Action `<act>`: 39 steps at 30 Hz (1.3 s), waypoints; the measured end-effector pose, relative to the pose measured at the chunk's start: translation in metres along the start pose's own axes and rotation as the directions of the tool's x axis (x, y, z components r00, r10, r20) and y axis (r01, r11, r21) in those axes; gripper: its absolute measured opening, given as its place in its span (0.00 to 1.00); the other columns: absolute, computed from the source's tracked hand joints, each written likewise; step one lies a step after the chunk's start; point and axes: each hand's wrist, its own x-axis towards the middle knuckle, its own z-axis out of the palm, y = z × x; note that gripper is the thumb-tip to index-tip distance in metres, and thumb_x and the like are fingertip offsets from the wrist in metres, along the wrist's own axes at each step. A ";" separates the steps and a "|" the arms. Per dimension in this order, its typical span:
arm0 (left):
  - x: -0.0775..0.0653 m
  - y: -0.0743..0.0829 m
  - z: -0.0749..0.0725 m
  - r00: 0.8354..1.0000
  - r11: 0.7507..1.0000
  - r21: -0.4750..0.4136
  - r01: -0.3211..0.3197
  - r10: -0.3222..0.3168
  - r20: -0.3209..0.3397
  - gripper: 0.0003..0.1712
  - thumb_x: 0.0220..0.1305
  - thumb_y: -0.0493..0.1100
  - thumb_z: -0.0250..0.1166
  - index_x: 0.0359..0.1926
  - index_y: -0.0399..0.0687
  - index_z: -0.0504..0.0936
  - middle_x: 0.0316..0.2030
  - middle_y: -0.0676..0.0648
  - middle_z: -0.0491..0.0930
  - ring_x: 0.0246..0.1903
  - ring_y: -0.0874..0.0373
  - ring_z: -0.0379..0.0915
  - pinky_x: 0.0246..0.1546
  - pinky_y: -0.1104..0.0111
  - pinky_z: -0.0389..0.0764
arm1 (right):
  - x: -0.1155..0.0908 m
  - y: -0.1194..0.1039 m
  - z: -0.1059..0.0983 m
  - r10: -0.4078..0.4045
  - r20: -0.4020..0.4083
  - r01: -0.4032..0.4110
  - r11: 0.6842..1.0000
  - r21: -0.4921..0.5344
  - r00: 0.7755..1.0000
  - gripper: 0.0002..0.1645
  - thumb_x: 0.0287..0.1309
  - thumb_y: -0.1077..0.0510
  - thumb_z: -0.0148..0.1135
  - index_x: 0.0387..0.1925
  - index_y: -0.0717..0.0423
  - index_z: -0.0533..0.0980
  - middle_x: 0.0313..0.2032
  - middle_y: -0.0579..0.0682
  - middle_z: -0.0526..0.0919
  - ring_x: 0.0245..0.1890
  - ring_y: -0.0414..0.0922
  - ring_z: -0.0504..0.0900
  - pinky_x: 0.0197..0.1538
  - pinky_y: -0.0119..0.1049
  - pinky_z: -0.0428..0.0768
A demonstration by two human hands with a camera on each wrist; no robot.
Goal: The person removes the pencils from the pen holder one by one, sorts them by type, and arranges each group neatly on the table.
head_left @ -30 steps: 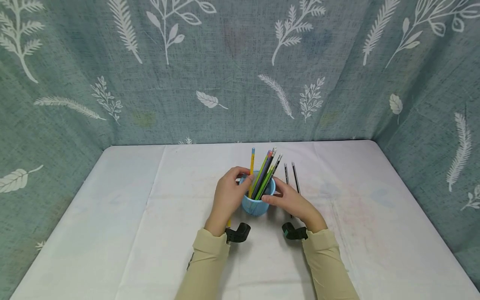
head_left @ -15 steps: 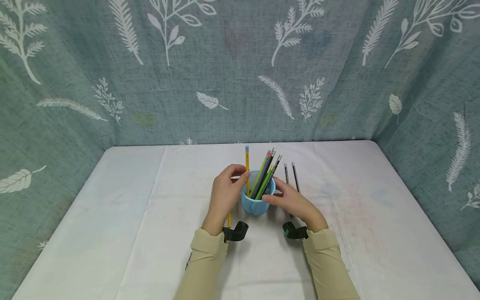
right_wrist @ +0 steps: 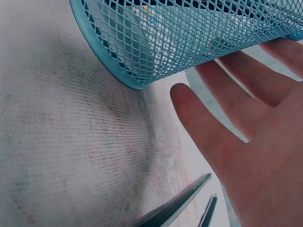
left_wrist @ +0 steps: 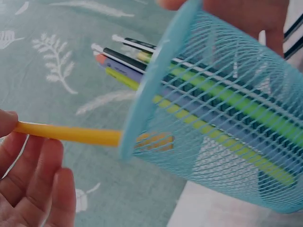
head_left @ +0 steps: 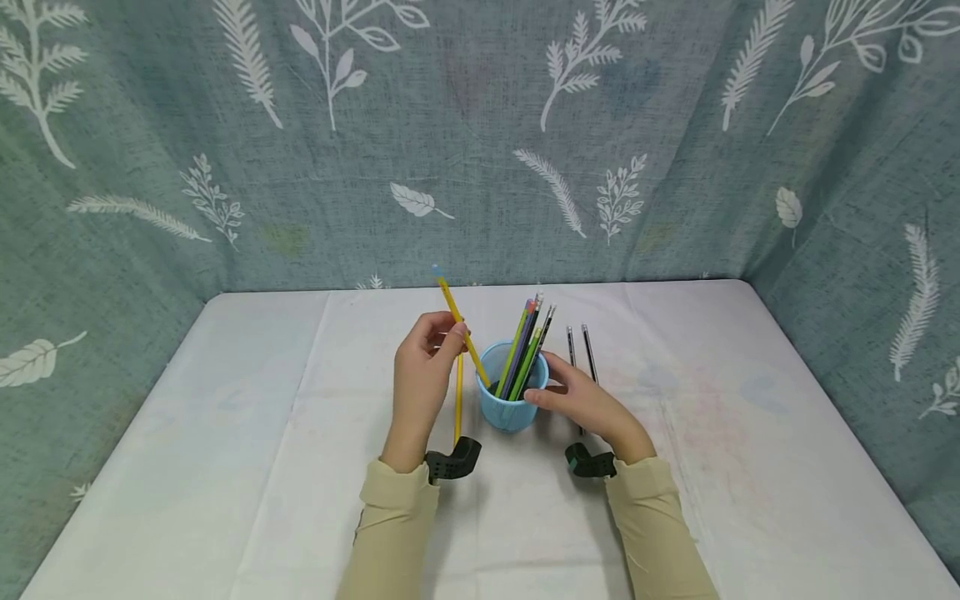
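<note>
1. While the right hand (head_left: 592,412) is holding the blue mesh cup (head_left: 506,417) from its right side, thumb at the near rim and fingers reaching along the far side, the left hand (head_left: 423,362) is pinching a yellow pencil (head_left: 450,303) between thumb and fingertips, its other fingers bending below.

2. That pencil is tilting, its blue end pointing up toward the far left, and its lower end is sitting inside the cup's mouth by the left rim; whether it is touching the rim, I cannot tell.

3. Around the middle of the desk (head_left: 300,500), the cup is standing upright and carrying a bundle of pencils (head_left: 522,354), green, purple and black, all leaning toward the far right.

4. Lying on the desk between the left hand and the cup, a second yellow pencil (head_left: 458,400) is stretching from far to near, the left wrist's camera hiding its near end.

5. Two black pencils (head_left: 591,353) are lying just to the right of the cup, their far ends standing apart, and the right hand is hiding part of them.

6. Beige sleeves (head_left: 397,508) are covering both forearms, and a black wrist camera (head_left: 453,460) is sitting at each wrist.

7. Beyond the far edge, a grey-green curtain (head_left: 480,125) is hanging, showing white leaves.
</note>
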 end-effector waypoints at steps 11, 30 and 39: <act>0.001 0.012 -0.012 0.999 0.988 -0.153 -0.011 0.005 -0.041 0.16 0.60 0.50 0.58 0.43 0.44 0.75 0.35 0.45 0.76 0.29 0.45 0.75 0.27 0.64 0.79 | 0.000 -0.002 0.001 -0.027 0.010 0.027 1.000 0.016 1.000 0.37 0.57 0.56 0.56 0.66 0.50 0.53 0.62 0.50 0.60 0.58 0.53 0.64 0.55 0.46 0.66; -0.001 0.024 -0.027 0.998 0.992 -0.116 0.057 -0.060 -0.028 0.15 0.60 0.48 0.59 0.43 0.42 0.76 0.33 0.43 0.76 0.29 0.40 0.72 0.22 0.65 0.78 | -0.003 -0.009 0.003 -0.037 0.010 0.037 0.999 0.031 0.999 0.41 0.58 0.59 0.55 0.68 0.48 0.46 0.67 0.47 0.47 0.62 0.51 0.57 0.59 0.43 0.62; 0.004 0.001 -0.027 0.999 0.997 -0.063 0.042 -0.043 -0.024 0.17 0.61 0.49 0.58 0.44 0.43 0.76 0.33 0.44 0.76 0.28 0.49 0.74 0.25 0.66 0.78 | -0.002 -0.005 0.003 -0.059 -0.004 0.059 0.997 0.041 0.998 0.40 0.57 0.59 0.56 0.67 0.51 0.49 0.66 0.50 0.49 0.63 0.52 0.56 0.60 0.46 0.59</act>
